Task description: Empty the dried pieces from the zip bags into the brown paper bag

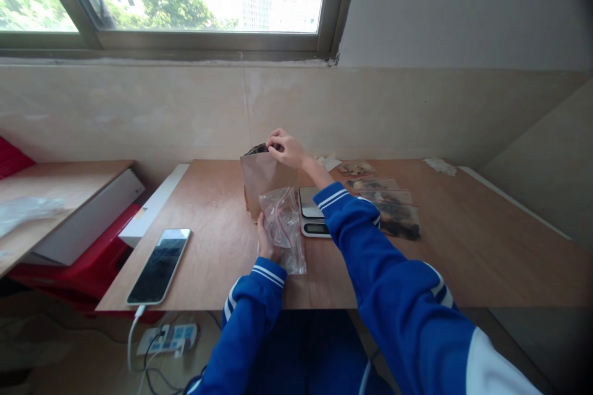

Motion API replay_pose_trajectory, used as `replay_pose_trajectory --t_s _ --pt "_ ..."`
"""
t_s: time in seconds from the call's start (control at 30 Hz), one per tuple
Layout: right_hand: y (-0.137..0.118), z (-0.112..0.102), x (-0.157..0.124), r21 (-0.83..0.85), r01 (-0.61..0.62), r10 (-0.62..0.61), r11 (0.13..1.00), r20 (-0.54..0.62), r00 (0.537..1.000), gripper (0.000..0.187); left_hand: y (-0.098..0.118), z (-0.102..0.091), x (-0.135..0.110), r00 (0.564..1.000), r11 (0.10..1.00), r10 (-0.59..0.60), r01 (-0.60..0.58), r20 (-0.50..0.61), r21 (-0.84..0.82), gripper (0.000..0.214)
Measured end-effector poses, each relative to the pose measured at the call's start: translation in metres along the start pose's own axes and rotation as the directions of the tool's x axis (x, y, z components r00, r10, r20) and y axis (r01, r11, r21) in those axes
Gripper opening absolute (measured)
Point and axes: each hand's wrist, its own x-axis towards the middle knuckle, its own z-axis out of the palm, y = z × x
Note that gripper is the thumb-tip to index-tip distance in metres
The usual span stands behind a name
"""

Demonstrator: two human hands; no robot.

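Note:
A brown paper bag (262, 182) stands upright on the wooden table (208, 247). My right hand (287, 147) reaches over its open top, fingers pinched inside the mouth on something dark I cannot make out. My left hand (267, 241) holds a clear zip bag (283, 225) with a red seal line just in front of the paper bag. A small digital scale (311, 213) sits right of the bags, partly hidden by my blue right sleeve.
A phone (160, 265) on a white cable lies at the table's left front. Several clear packets with dark contents (393, 210) lie right of the scale. White scraps (440, 165) rest at the back right. A power strip (169, 339) lies on the floor.

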Motion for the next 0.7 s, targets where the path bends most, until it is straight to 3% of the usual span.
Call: replay_pose_trajectory --t_s 0.13,0.27,0.37,0.43,0.5,0.6,0.67,0.7 --pt "-0.007 -0.002 -0.001 -0.071 0.012 -0.01 0.997 0.029 1.0 0.02 0.0 -0.001 0.001 1.0 1.0 0.003 -0.003 -0.016 0.01 0.042" --pt "-0.023 -0.01 -0.009 -0.104 0.008 -0.016 0.995 -0.083 0.996 0.02 -0.001 -0.003 0.002 0.999 1.0 -0.021 0.021 0.025 -0.007 0.044" --pt "-0.041 -0.022 -0.026 0.008 -0.066 0.066 0.998 -0.164 0.984 0.021 -0.001 -0.002 0.001 0.999 1.0 -0.01 0.01 0.037 -0.013 0.045" --pt "-0.051 -0.029 -0.045 0.132 -0.151 0.161 0.98 -0.067 0.985 0.019 -0.001 0.0 -0.001 0.998 1.0 0.018 -0.017 0.058 -0.015 0.045" --pt "-0.057 -0.033 -0.067 0.222 -0.249 0.221 0.943 0.145 0.965 0.018 -0.001 0.001 -0.003 0.993 0.999 0.036 -0.033 0.108 -0.026 0.048" --pt "-0.057 -0.027 -0.099 0.247 -0.405 0.259 0.88 0.464 0.847 0.021 -0.002 0.001 -0.002 0.987 0.997 0.051 -0.041 0.155 -0.064 0.049" --pt "-0.055 -0.014 -0.116 0.182 -0.468 0.284 0.865 0.592 0.754 0.023 -0.002 0.0 -0.001 0.987 0.995 0.058 -0.045 0.149 -0.088 0.047" --pt "-0.053 -0.006 -0.123 0.138 -0.471 0.296 0.872 0.617 0.729 0.023 -0.002 -0.001 -0.001 0.987 0.994 0.062 -0.049 0.147 -0.094 0.045"
